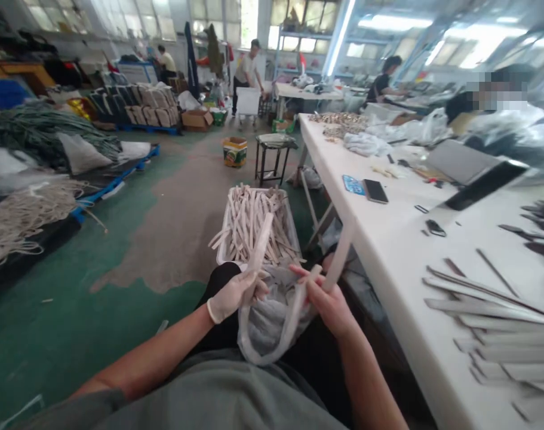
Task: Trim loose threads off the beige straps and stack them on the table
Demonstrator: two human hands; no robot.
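My left hand (236, 297), in a thin pale glove, is closed around a beige fabric strap (261, 242) that sticks up above my fingers. Below the hand the strap seems to hang in a U-shaped loop over my lap and rise to my right hand (329, 303). That bare hand pinches the strap near its short upper end. A second pale strip (341, 254) stands up from the same hand, blurred. Under the loop, a greyish plastic bag (272, 319) lies between my legs; its contents are unclear.
Ahead stands a white basket (294, 230) piled with beige straps. A long white table (374, 239) on my right carries a phone (375, 191), small tools and flat strips. Pallets with cord bundles (34, 221) lie left. A stool (276, 146), a carton (234, 151) and several people are farther off.
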